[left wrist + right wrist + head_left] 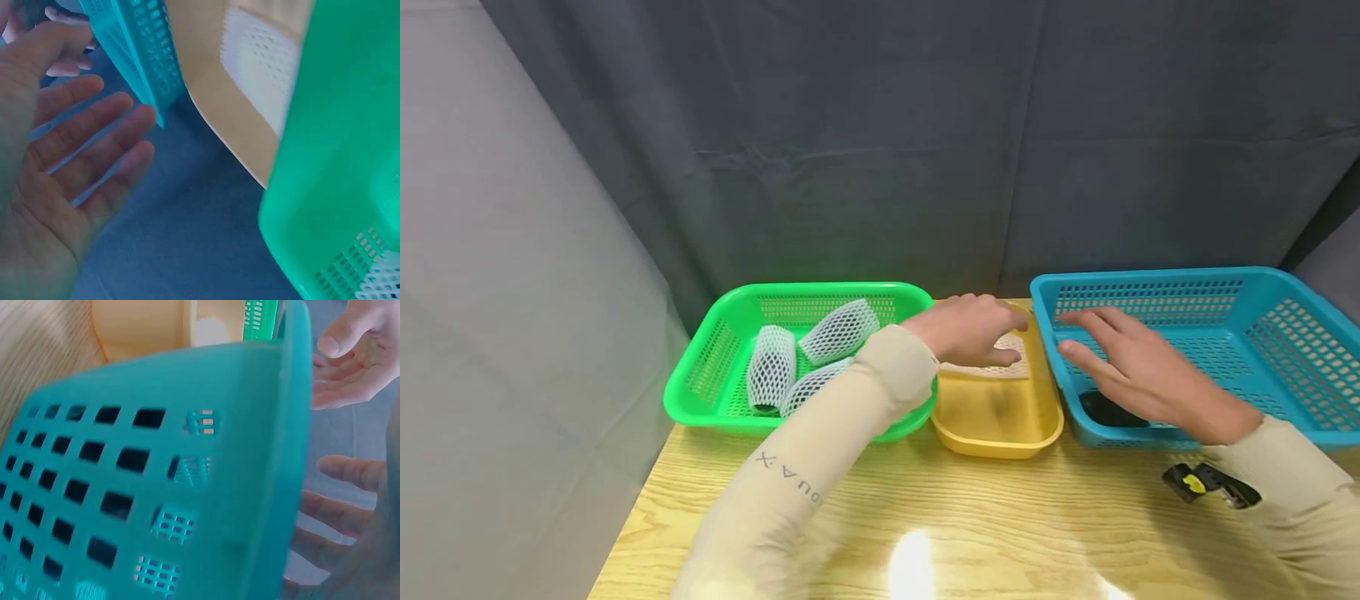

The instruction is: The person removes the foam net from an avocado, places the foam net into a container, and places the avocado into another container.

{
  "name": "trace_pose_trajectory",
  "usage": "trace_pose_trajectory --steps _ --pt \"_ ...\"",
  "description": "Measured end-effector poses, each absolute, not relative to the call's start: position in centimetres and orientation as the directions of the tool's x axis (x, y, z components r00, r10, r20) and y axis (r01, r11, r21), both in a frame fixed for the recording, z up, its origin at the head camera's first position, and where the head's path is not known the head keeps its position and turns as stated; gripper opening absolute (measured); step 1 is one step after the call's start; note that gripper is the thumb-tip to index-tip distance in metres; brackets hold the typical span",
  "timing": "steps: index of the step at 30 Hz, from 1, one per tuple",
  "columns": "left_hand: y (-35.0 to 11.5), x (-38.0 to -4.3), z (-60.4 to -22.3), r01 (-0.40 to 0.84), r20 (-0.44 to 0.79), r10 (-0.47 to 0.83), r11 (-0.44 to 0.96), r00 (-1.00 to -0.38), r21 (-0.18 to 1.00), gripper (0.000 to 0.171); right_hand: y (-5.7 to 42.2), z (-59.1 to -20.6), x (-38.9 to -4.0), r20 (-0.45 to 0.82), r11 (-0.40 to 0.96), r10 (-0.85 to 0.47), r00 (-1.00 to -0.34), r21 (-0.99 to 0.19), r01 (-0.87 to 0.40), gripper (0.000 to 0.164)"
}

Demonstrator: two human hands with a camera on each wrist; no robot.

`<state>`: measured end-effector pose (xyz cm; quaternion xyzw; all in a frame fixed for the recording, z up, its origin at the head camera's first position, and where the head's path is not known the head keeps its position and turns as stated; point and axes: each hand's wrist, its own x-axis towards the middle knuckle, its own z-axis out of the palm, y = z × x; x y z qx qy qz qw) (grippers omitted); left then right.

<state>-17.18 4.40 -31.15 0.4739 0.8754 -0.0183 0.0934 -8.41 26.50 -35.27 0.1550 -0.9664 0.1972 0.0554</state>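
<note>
- Nearest is the cream left sleeve point(797, 475), marked with dark lettering and slanting over the near right part of the green basket point(722, 423); the right sleeve point(1292, 487) comes in from the near right, a black strap point(1213, 485) with a yellow patch and a buckle at its edge.
- The left hand point(970, 329) reaches over the yellow bin point(992, 447), its fingers stretched out and slightly spread, as the left wrist view shows plainly.
- Under and just right of that hand, a white netted piece point(1011, 354) lies in the far part of the yellow bin.
- The right hand point(1138, 367) is over the left side of the blue basket point(1157, 277), its fingers extended and spread, pointing toward the left hand; the two hands are apart.
- A black object point(1112, 410) lies in the near left corner of the blue basket, partly hidden by the right hand.
- In the green basket on the left lie three things in white net sleeves point(771, 362); the leftmost shows a dark near end, and the nearest is partly covered by the left sleeve.
- All three containers stand side by side on the wood-grain desk point(1000, 517), before a dark curtain point(865, 150) on the far side.
</note>
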Motion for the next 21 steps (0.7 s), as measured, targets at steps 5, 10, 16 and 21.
trace_pose_trajectory --steps 5,10,16,21 --pt "2.5 -17.4 -31.4 0.837 -0.136 0.834 0.545 -0.534 0.053 0.041 25.6 -35.5 -8.7 0.168 0.871 -0.287 -0.943 -0.363 -0.330 0.048" --pt "0.6 -17.8 -31.4 0.821 -0.129 0.819 0.569 -0.559 0.056 0.042 24.6 -35.6 -8.9 0.171 0.869 -0.305 -0.937 -0.353 -0.347 0.050" --pt "-1.3 -18.2 -31.6 0.807 -0.137 0.805 0.588 -0.577 0.057 0.042 23.6 -36.0 -9.3 0.166 0.869 -0.324 -0.932 -0.338 -0.362 0.050" --pt "-3.0 -18.5 -31.8 0.792 -0.151 0.788 0.608 -0.596 0.046 0.044 22.6 -36.4 -9.6 0.161 0.871 -0.330 -0.930 -0.328 -0.365 0.051"
